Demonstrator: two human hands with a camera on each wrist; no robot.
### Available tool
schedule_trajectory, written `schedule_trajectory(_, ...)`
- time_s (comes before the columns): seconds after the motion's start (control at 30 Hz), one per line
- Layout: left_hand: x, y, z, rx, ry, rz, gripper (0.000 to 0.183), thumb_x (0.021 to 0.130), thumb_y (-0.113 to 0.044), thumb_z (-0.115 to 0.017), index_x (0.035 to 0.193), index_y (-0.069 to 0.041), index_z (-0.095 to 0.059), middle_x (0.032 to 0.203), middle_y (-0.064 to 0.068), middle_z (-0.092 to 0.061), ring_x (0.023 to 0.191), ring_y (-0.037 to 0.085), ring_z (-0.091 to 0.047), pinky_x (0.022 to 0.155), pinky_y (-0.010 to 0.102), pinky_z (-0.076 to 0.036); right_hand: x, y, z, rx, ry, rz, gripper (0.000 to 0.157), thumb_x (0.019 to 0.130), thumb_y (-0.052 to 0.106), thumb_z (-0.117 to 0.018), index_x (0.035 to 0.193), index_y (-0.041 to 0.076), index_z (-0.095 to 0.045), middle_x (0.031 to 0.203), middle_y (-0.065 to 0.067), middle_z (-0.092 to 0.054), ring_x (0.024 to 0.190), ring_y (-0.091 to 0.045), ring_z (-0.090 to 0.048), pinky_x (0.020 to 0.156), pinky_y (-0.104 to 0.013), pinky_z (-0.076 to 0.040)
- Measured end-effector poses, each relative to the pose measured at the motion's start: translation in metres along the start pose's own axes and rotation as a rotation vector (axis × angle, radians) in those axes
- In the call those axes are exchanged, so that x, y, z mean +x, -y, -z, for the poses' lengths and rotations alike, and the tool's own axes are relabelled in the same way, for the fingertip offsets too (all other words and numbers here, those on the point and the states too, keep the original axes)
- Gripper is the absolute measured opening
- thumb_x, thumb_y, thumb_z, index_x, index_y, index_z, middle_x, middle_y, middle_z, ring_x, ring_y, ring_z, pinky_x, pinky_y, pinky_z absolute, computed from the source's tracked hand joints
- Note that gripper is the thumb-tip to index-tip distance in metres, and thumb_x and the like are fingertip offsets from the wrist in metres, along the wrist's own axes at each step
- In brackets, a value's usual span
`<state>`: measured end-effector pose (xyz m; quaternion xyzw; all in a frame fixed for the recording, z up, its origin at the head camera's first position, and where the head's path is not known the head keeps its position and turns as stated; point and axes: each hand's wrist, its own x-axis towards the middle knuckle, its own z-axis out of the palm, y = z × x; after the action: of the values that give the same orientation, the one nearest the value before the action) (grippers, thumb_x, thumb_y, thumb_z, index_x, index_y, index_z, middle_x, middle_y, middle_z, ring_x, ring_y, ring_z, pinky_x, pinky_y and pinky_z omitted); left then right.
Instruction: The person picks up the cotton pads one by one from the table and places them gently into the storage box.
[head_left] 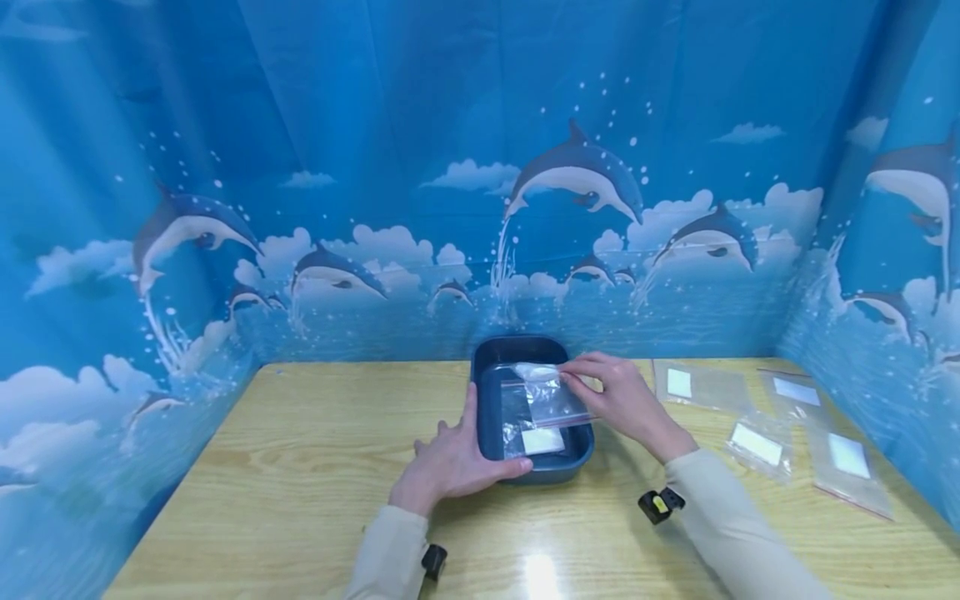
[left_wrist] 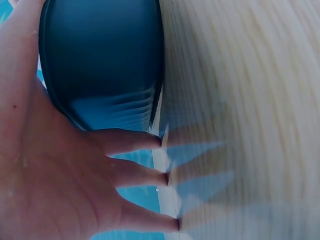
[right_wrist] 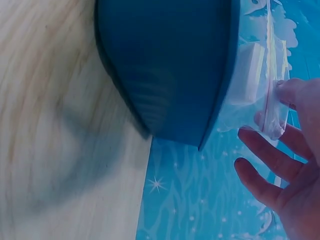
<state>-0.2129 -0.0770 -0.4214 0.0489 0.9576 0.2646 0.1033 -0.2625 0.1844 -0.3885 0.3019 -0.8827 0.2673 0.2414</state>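
A hand could pass over the counter (head_left: 322,442) left of the left hand (head_left: 457,458), or between the two sleeves toward the near side of the blue tub (head_left: 551,477). The printed curtain (head_left: 420,125) bars the rear; the held bag (head_left: 555,400) and right hand (head_left: 618,396) obstruct the tub's opening; flat bags (head_left: 759,443) occupy the right.

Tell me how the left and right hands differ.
The left hand is spread wide, while the right hand pinches a clear bag. The left hand lies against the left and near sides of the blue bin; the right hand is by the bin's right side, with the bag over the opening. Both hands are bare and come out of light sleeves.
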Motion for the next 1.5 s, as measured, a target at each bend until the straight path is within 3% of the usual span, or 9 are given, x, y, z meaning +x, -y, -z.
schedule_trajectory(0.73,0.002,-0.001,0.0,-0.007,0.021,0.018,0.139,0.07,-0.088,-0.066,0.166,-0.022,0.009,0.158,0.024,-0.044,0.146,0.058,-0.035,0.11,0.084,-0.025,0.005,0.008,-0.031,-0.091,0.007,0.017,0.016,0.093,0.017,-0.076,0.108,0.011,-0.08,0.1,-0.006,-0.077,0.081,-0.018,-0.073,0.071,-0.031,-0.062)
schedule_trajectory(1.5,0.001,-0.002,0.0,0.006,0.02,0.02,0.139,0.069,-0.088,-0.066,0.165,-0.022,0.01,0.156,0.024,-0.047,0.145,0.058,-0.036,0.107,0.085,-0.026,0.005,0.011,-0.043,-0.13,0.048,-0.041,0.021,0.095,0.026,-0.074,0.11,0.012,-0.079,0.108,-0.009,-0.078,0.088,-0.026,-0.076,0.077,-0.043,-0.063)
